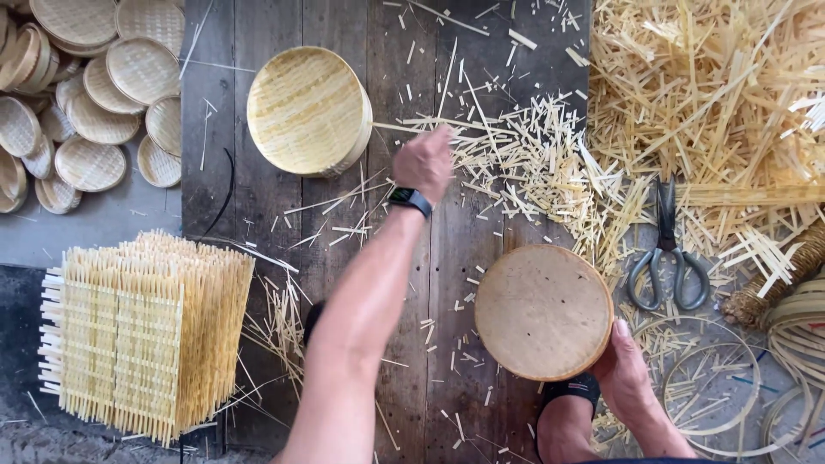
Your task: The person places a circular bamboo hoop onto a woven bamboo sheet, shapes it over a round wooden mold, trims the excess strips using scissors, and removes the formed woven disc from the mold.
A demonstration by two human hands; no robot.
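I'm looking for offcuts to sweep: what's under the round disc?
The disc, steadied by the right hand, rests on dark planks. Whatever lies beneath is covered.

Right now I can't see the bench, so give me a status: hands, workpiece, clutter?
Left hand out over bamboo offcuts, grip unclear. Right hand steadying round wooden disc. Woven tray beyond left hand; scissors right of disc.
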